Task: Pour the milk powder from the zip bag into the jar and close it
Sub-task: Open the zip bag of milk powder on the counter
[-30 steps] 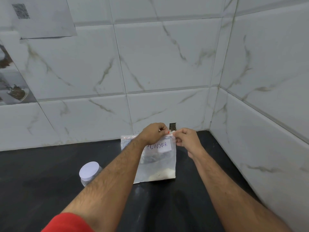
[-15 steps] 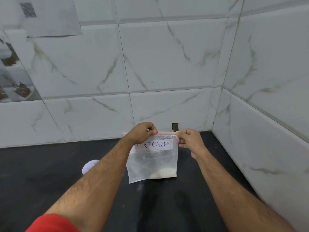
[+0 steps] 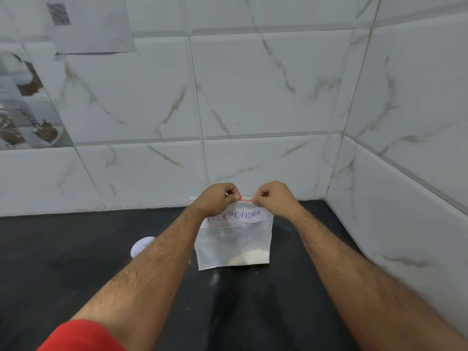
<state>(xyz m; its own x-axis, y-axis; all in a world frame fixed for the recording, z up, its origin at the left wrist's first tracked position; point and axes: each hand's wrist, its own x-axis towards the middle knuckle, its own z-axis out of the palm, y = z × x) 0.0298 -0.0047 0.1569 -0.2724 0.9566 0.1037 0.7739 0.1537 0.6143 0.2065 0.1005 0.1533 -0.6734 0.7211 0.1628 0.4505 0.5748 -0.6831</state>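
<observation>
Head view: both hands pinch the top seal of the bag (image 3: 234, 245), which stands upright near the bench's (image 3: 63, 269) back right corner. The left grip (image 3: 217, 200) and right grip (image 3: 274, 198) sit close together on the red strip. Powder (image 3: 250, 257) lies in the bag's bottom. The jar (image 3: 140, 245), probably lidded, stands left, half hidden by the forearm.

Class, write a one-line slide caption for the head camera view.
Both hands, left hand and right hand, pinch the zip bag top; the jar waits, lid on.
</observation>
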